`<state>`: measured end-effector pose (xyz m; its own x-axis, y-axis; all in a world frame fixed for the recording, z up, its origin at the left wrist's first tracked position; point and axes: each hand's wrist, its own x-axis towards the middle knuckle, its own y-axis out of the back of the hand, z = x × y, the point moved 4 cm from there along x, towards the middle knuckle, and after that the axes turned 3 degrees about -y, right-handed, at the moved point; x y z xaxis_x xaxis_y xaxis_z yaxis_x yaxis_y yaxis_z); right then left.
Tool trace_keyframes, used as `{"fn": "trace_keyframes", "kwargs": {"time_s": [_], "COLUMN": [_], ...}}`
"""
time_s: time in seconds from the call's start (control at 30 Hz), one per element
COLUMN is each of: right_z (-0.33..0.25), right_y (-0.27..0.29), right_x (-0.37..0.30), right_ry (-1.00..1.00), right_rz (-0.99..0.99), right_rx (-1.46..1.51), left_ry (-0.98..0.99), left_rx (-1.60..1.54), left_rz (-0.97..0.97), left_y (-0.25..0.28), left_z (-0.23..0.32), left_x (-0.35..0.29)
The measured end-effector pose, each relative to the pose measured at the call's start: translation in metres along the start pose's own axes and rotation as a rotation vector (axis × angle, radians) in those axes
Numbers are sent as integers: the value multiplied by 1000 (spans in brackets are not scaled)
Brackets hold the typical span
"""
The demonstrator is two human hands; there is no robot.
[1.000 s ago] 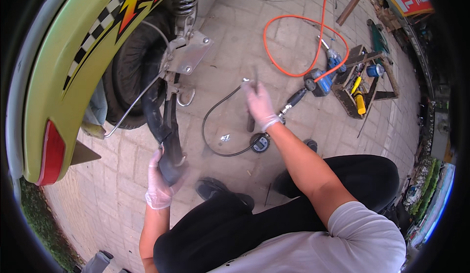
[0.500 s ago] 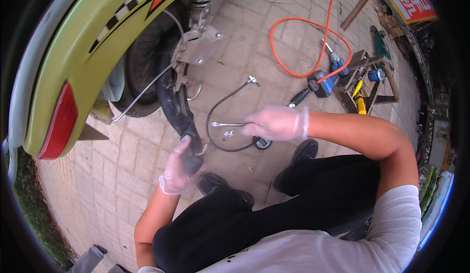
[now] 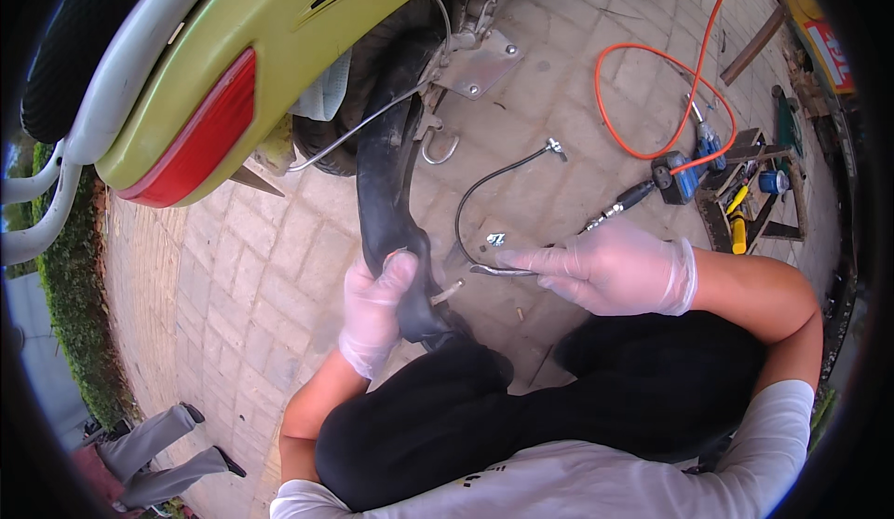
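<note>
My left hand (image 3: 374, 307), in a clear plastic glove, is closed around a black rubber inner tube (image 3: 384, 193), thumb on top. The tube hangs out from the rear wheel of a yellow-green two-wheeler (image 3: 200, 100). A short valve stem (image 3: 448, 291) sticks out of the tube beside my fingers. My right hand (image 3: 622, 272), gloved too, grips a slim metal lever (image 3: 503, 270) with a flattened tip pointing left, apart from the tube. Behind that tip lies a thin black hose (image 3: 463, 204) with a metal end fitting; its other end is hidden by my right hand.
Small shiny metal parts (image 3: 496, 239) lie on the paving. At the right are an orange air hose (image 3: 607, 119), a blue cordless tool (image 3: 684, 173) and a wooden tool tray (image 3: 712, 216). A metal bracket (image 3: 480, 65) hangs by the wheel. Someone's grey-trousered legs (image 3: 158, 444) are at lower left.
The view has shifted, bringing the two-wheeler further right. My right hand and the lever have come closer to me, and the round gauge is now covered. My left hand still holds the tube.
</note>
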<state>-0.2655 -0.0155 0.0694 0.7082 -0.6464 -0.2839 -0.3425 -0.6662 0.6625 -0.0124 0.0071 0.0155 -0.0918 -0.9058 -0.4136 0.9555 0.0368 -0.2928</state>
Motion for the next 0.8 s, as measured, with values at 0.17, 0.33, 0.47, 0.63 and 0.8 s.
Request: {"fn": "trace_keyframes", "kwargs": {"time_s": [0.17, 0.33, 0.47, 0.63, 0.8], "right_z": [-8, -7, -5, -8, -2], "right_y": [4, -1, -4, -5, -19], "right_x": [4, 7, 8, 15, 7], "right_ry": [77, 106, 114, 93, -452], "right_rz": [96, 68, 37, -5, -469], "right_rx": [25, 57, 85, 529, 1032], "left_ry": [-87, -79, -56, -67, -75], "left_rx": [91, 85, 91, 79, 102], "left_rz": [62, 46, 60, 58, 87], "left_y": [2, -2, -2, -2, -1], "left_z": [5, 8, 9, 10, 8], "left_x": [-2, -2, -3, -3, -2]}}
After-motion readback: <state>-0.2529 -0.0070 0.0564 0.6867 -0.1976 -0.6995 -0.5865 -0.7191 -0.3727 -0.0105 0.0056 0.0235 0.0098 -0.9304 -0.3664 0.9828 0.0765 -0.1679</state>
